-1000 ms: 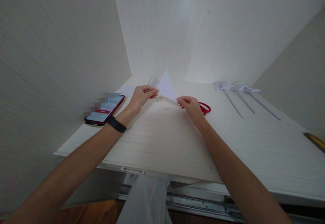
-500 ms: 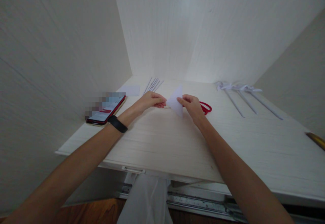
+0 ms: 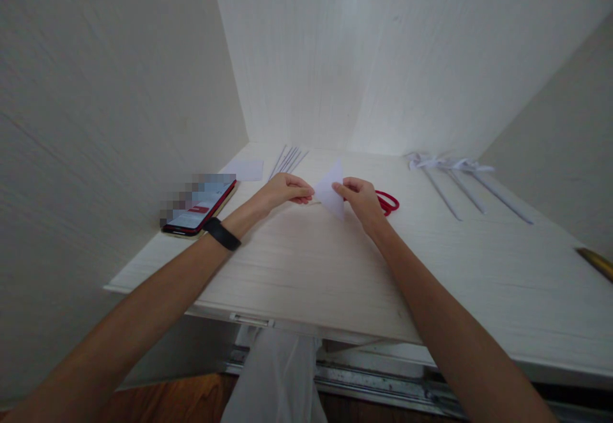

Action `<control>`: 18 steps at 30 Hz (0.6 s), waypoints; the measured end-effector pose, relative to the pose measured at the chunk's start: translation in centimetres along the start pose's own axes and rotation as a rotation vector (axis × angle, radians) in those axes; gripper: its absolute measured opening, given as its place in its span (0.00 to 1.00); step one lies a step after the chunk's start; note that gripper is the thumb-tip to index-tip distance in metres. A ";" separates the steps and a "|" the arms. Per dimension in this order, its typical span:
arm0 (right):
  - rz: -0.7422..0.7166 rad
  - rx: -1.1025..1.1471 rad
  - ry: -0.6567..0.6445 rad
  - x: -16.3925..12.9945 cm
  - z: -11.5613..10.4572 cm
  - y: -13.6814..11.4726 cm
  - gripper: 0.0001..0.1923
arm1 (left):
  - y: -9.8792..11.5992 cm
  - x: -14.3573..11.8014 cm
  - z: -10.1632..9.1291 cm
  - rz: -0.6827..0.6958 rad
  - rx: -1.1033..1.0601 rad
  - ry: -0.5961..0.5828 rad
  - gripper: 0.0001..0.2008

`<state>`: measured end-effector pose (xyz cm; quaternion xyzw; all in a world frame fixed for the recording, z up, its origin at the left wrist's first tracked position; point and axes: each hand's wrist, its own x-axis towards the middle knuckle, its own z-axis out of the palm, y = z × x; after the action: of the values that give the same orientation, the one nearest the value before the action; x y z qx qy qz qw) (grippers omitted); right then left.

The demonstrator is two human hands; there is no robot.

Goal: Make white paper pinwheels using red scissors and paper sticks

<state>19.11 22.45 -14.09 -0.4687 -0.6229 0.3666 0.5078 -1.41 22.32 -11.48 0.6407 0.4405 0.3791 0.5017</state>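
Note:
A folded triangle of white paper (image 3: 330, 190) is held up between my hands, just above the white tabletop (image 3: 311, 269). My right hand (image 3: 358, 196) pinches its right side, with the thumb lying on the face toward me. Closed at the fingertips, my left hand (image 3: 290, 188) meets the triangle's left corner and appears to pinch it. Below those fingertips a thin pale strip shows, too small to name. Behind my right hand lie scissors with red handles (image 3: 389, 202), their blades hidden.
At the left lies a phone (image 3: 196, 209) beside a sheet of white paper (image 3: 249, 170). Several thin sticks (image 3: 291, 158) lie at the back. Three white paper-wrapped stems (image 3: 464, 190) with ribbon-like tops rest at the right. A gold-coloured object (image 3: 596, 262) sits at the right edge.
Almost nothing differs. The paper triangle has turned or tilted very slightly between my fingers, while both hands stay in place.

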 end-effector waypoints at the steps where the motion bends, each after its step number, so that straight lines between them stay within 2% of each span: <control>1: 0.003 -0.002 0.003 0.0 0.0 0.0 0.12 | 0.0 0.0 0.0 0.001 0.006 0.000 0.08; 8: -0.003 0.018 0.011 0.0 0.1 0.3 0.13 | 0.0 0.1 0.2 -0.007 -0.004 0.000 0.05; 18: 0.002 -0.006 0.018 0.1 0.2 0.5 0.15 | 1.2 -0.6 0.7 -0.022 0.024 0.000 0.05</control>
<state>19.03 22.73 -14.53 -0.4742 -0.6188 0.3612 0.5115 -0.73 21.40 -10.49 0.6417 0.4522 0.3682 0.4982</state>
